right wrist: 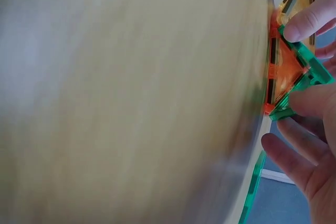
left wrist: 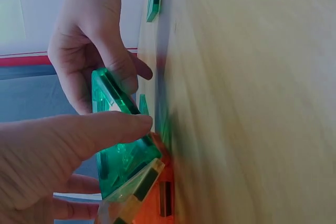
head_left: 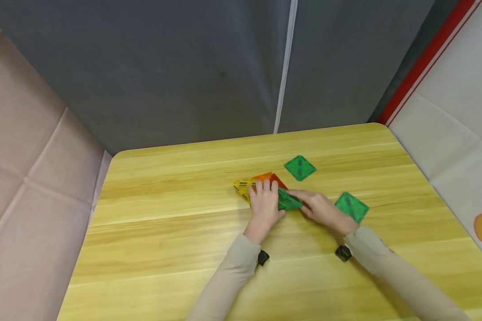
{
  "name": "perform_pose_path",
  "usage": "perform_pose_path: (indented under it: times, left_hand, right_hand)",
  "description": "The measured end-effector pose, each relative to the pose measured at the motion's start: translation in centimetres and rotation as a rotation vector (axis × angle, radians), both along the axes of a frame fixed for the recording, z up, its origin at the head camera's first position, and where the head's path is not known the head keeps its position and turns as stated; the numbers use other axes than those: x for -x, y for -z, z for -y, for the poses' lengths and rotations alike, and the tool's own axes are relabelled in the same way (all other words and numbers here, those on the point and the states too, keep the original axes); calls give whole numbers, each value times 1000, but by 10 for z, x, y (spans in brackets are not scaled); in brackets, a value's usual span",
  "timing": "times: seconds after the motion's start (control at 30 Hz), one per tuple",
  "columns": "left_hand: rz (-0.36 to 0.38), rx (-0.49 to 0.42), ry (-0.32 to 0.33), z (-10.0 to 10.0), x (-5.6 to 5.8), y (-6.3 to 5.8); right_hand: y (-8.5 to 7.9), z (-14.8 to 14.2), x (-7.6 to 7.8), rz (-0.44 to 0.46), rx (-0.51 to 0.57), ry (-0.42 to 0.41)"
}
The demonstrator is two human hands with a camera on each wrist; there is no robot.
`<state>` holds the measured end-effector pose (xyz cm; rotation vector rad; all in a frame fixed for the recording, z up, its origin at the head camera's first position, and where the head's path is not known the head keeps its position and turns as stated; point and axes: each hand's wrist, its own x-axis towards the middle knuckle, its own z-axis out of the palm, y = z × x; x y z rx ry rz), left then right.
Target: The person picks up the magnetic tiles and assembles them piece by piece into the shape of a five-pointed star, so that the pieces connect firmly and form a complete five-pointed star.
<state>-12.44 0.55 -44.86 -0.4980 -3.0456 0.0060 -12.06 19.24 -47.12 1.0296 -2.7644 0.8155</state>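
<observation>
A small structure of translucent magnetic tiles stands on the table, with a yellow tile at its left, orange tiles at its base and green tiles at its right. My left hand lies over it, the thumb on a green edge and the other fingers on the far side. From the right, my right hand pinches a green tile between thumb and fingers. In the right wrist view, the green pieces lean together above the orange ones.
Two green shapes lie flat on the wooden table: one green tile behind the structure, another green tile by the right wrist. A grey partition rises behind the table, with padded panels at both sides.
</observation>
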Motion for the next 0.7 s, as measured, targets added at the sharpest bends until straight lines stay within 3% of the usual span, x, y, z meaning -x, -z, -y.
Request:
perform_pose_path:
  times: [0.2, 0.7]
  left_hand:
    - [-16, 5, 70, 15, 2, 0]
    - [100, -80, 404, 82, 23, -6]
  right_hand:
    - [1, 9, -2, -33, -2, -21]
    - [-1, 55, -3, -67, 6, -98]
